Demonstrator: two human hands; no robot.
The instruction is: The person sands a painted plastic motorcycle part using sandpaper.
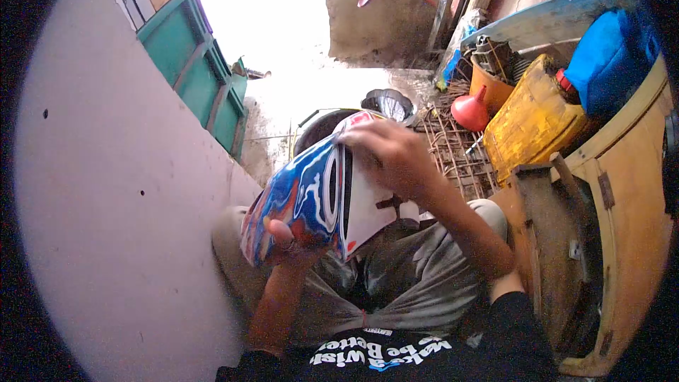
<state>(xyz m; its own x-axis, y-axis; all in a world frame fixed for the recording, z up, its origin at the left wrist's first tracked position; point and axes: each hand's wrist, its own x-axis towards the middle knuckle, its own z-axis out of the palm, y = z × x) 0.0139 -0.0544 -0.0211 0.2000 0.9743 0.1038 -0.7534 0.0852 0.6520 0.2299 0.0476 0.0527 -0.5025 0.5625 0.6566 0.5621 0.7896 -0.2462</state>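
A glossy curved shell (300,191) is held above my lap, patterned in swirls of blue, white and red. It looks like a vehicle body panel, but its exact kind is unclear. A black strip runs beside its white side (368,212). My left hand (288,244) grips the lower left part, thumb lying over the patterned face and the other fingers hidden beneath. From above, my right hand (392,155) closes over the upper edge near the black strip, its fingertips pressed against the surface. Behind the shell, a dark bucket (311,131) with a yellow-green rim is partly covered.
To the right are a red funnel (470,110), a metal grid (453,148), a stained yellow jerrycan (530,120) and a blue bag (612,53). Wooden furniture (629,226) stands close on that side. A pale wall (127,205) and green panel (187,56) line the left.
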